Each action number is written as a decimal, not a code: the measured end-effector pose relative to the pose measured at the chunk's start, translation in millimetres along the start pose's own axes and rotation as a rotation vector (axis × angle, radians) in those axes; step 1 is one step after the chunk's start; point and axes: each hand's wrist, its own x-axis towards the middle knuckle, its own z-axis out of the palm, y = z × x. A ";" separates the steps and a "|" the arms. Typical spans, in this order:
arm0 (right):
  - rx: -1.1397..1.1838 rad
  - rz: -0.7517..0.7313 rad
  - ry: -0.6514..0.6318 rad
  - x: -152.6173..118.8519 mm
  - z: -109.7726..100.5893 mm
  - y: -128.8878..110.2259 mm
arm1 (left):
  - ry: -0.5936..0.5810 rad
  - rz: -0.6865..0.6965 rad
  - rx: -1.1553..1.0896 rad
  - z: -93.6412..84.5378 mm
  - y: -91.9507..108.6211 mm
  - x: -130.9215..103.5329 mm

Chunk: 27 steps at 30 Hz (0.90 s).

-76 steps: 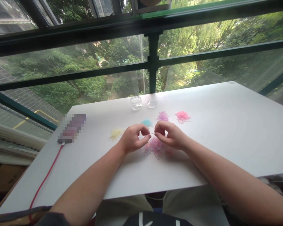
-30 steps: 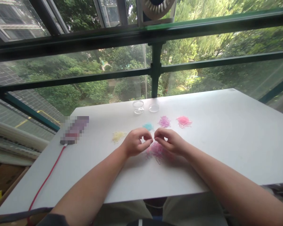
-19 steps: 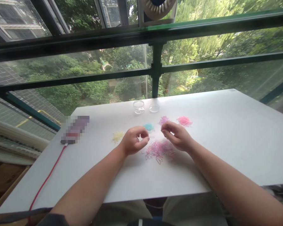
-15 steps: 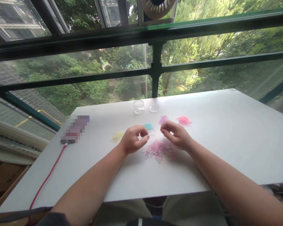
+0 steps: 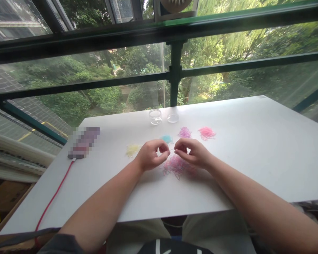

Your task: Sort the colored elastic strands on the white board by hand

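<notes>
Above a mixed pile of pink and purple loops (image 5: 176, 166), my left hand (image 5: 155, 154) and my right hand (image 5: 190, 152) face each other with fingertips almost meeting. Each hand is closed in a pinch. A thin, pale loop shows faintly between the fingertips; which hand grips it is too small to tell. Behind the hands lie a teal pile (image 5: 166, 138) and a purple pile (image 5: 184, 132). The pink pile (image 5: 206, 132) sits further right, and a pale yellow pile (image 5: 132, 150) lies left of my left hand.
A clear round container (image 5: 155, 117) and a clear round lid (image 5: 173, 118) stand near the back edge of the white table (image 5: 259, 151). At the left lies a pixelated device (image 5: 84, 143) with a red cable (image 5: 54, 197). Green window bars rise behind the table.
My right hand has moved left and closer to my left hand, which has shifted slightly right. The camera view has tilted a little downward.
</notes>
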 end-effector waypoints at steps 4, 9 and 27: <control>0.010 -0.007 -0.011 -0.3 1.5 0.4 | -0.019 0.020 -0.015 0.9 1.7 0.4; 0.003 -0.002 -0.015 -0.2 1.8 -0.2 | -0.045 0.039 -0.016 2.3 2.7 0.3; -0.031 0.011 -0.052 -1.4 2.1 1.5 | -0.104 0.077 0.085 3.5 2.0 -0.7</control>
